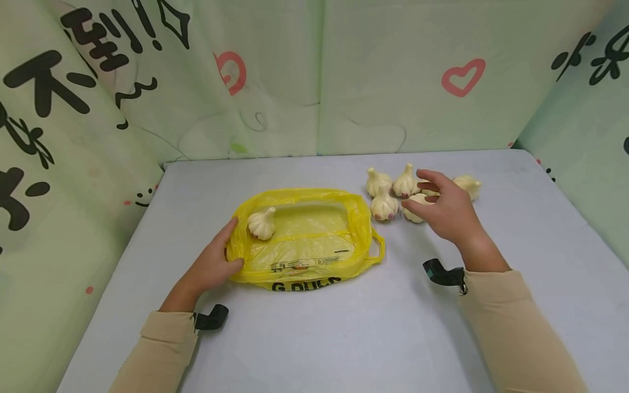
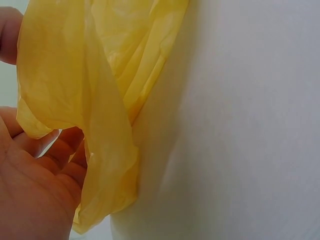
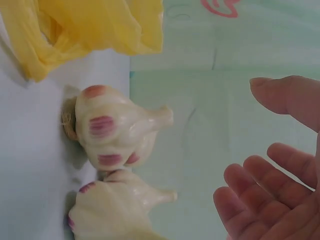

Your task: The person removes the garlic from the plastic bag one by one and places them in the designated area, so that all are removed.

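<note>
A yellow plastic bag lies on the table with its mouth spread wide, and one garlic bulb is inside at its left end. My left hand holds the bag's left side, thumb toward the front corner; in the left wrist view the plastic drapes past the fingers and partly hides them. Over the cluster of garlic bulbs right of the bag, my right hand hovers with thumb and fingers apart and nothing between them. Two purple-marked bulbs, the upper one in full, show in the right wrist view beside that hand.
The white table runs back to a pale green curtain with printed lettering and hearts. A bag handle loop sticks out toward the garlic. Another bulb lies behind the right hand.
</note>
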`<action>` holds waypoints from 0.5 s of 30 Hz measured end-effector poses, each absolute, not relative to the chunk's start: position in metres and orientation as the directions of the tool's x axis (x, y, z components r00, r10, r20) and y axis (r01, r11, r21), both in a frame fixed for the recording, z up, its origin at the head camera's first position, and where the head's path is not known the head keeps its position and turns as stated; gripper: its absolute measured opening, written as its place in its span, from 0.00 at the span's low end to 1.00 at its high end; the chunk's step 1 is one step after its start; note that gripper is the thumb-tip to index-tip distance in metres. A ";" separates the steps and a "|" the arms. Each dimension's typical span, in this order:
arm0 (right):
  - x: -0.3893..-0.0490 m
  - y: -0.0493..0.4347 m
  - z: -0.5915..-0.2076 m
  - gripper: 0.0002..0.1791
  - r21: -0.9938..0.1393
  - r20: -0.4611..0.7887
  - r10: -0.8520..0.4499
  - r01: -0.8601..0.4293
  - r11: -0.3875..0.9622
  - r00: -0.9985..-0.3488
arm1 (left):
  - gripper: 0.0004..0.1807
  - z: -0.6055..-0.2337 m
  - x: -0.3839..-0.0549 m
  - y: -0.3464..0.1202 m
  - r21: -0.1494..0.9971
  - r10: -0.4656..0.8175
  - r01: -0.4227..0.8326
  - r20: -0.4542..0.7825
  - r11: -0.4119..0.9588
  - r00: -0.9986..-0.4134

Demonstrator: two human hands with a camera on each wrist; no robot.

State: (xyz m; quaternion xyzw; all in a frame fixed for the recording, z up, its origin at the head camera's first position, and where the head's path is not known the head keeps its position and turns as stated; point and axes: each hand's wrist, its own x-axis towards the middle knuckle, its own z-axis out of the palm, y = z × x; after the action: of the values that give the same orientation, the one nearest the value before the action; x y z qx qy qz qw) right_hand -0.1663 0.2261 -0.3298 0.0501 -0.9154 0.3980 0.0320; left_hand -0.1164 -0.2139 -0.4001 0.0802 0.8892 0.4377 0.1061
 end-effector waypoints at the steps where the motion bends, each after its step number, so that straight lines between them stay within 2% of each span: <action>1: -0.167 0.223 -0.330 0.41 -0.729 0.099 -0.078 -0.125 0.673 -0.992 | 0.50 -0.400 -0.116 -0.214 0.797 0.237 0.050 -0.118 0.602 -0.964; 15: -0.173 0.165 -0.337 0.40 -0.787 0.050 -0.244 -0.189 0.587 -0.968 | 0.50 -0.402 -0.117 -0.213 0.799 0.237 0.052 -0.115 0.599 -0.965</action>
State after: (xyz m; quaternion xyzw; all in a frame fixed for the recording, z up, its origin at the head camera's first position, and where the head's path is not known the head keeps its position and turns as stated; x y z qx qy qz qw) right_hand -0.1734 0.1652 -0.3365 0.1217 -0.8902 0.4378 -0.0317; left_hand -0.1168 -0.2132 -0.4023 0.0816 0.8879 0.4405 0.1050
